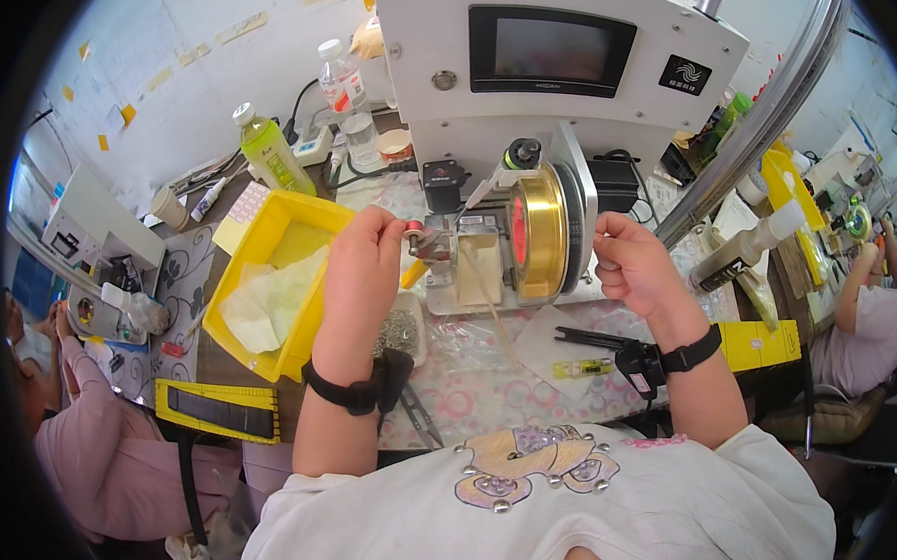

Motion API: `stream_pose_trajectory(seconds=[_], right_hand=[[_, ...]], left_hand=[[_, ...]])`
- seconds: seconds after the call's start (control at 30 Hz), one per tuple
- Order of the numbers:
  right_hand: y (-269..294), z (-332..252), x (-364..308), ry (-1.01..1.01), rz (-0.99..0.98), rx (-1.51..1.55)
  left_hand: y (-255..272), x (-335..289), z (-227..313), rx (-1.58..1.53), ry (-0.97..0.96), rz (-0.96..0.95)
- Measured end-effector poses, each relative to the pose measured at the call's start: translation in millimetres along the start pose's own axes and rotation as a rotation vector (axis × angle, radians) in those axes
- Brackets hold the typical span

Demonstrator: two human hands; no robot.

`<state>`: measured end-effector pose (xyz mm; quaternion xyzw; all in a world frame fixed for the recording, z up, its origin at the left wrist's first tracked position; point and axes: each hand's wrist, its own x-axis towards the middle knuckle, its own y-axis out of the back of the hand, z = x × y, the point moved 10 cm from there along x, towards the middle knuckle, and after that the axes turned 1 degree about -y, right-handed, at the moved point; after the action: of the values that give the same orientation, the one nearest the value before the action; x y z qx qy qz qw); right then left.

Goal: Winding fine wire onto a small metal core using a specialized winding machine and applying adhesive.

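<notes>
The left hand point(365, 269) is bent at the wrist with thumb and forefinger drawn together beside a small, round, red-and-metal fitting point(413, 227) at the left end of the machine's mechanism; I cannot tell whether the fingertips have hold of it or of something thinner. The right hand point(636, 264) is loosely curled, thumb near the bent fingers, just right of an upright grey metal plate point(584, 189); what it grips, if anything, I cannot tell.

Between the hands stands a broad, glossy gold wheel point(544, 238) with a smooth cylindrical rim and a red inner face, set on edge against the plate. Left of it sits a pale, boxy block point(479, 264), a slender tan stick point(497, 323) slanting down from it. Behind rises a white, flat-panelled cabinet point(427, 26) with a dark rectangular screen point(554, 48).

Left of the left hand, a rectangular yellow plastic tray point(304, 226) holds crumpled white tissue point(267, 306). Slim dark metal tweezers point(420, 417) and a translucent yellow-green tube point(581, 368) lie on the glossy, pink-patterned table cover point(479, 399).
</notes>
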<state>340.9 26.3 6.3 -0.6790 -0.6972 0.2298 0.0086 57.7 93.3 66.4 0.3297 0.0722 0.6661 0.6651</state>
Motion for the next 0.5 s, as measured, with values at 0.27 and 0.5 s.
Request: stream_pose_trajectory(seconds=[0.27, 0.5], right_hand=[[-0.2, 3.0, -0.3, -0.018, 0.054, -0.018], [8.6, -1.3, -7.5, -0.005, -0.039, 0.046]], left_hand=[[-24.9, -4.2, -32.9, -0.478, 0.192, -0.192], [-36.7, -10.9, -37.6, -0.662, 0.284, -0.200]])
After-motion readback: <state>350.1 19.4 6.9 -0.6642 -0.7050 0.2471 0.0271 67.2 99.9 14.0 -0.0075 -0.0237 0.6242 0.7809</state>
